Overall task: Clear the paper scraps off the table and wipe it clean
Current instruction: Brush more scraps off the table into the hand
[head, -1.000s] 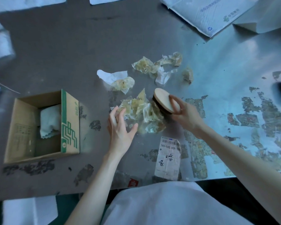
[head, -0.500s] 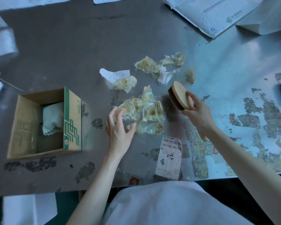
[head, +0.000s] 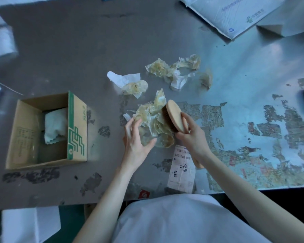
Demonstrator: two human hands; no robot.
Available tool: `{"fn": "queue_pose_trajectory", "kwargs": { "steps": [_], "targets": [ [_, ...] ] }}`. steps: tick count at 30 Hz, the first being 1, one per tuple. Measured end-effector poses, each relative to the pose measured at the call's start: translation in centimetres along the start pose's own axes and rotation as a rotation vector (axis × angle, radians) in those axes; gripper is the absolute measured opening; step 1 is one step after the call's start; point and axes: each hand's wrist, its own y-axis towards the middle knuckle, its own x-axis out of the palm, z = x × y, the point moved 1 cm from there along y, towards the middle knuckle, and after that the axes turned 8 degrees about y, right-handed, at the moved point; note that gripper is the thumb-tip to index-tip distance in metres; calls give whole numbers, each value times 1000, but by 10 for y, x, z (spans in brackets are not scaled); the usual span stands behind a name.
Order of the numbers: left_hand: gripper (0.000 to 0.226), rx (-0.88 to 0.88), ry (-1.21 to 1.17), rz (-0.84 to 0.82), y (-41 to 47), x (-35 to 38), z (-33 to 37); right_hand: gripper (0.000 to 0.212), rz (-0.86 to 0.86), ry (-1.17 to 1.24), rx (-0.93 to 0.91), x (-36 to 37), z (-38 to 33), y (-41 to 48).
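A heap of crumpled yellowish paper scraps [head: 152, 118] lies mid-table between my hands. My right hand [head: 193, 135] grips a wooden brush [head: 174, 115] whose brown bristles press against the heap's right side. My left hand [head: 135, 139] stands on edge with straight fingers against the heap's left side. More scraps [head: 174, 69] lie farther back, and a white and yellow piece [head: 130, 84] sits behind the heap. The metal table [head: 68, 55] is worn and stained.
An open cardboard box [head: 75, 127] with a pale cloth [head: 55, 126] inside stands at the left. A printed label [head: 182, 169] lies near the front edge. White mailers [head: 232, 16] lie at the back right.
My right hand swung the brush out to the right, then back left into the heap. My left hand moved in closer against the scraps.
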Motion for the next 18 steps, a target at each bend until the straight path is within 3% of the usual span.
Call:
{"fn": "queue_pose_trajectory", "kwargs": {
  "steps": [11,18],
  "targets": [
    [77,24,21,60,-3,10,-3,76,-93,-25,-15,12,-6,-8],
    [68,45,66,39,-7,5,-3,77,40,27,-63,-16,-26,21]
  ]
}}
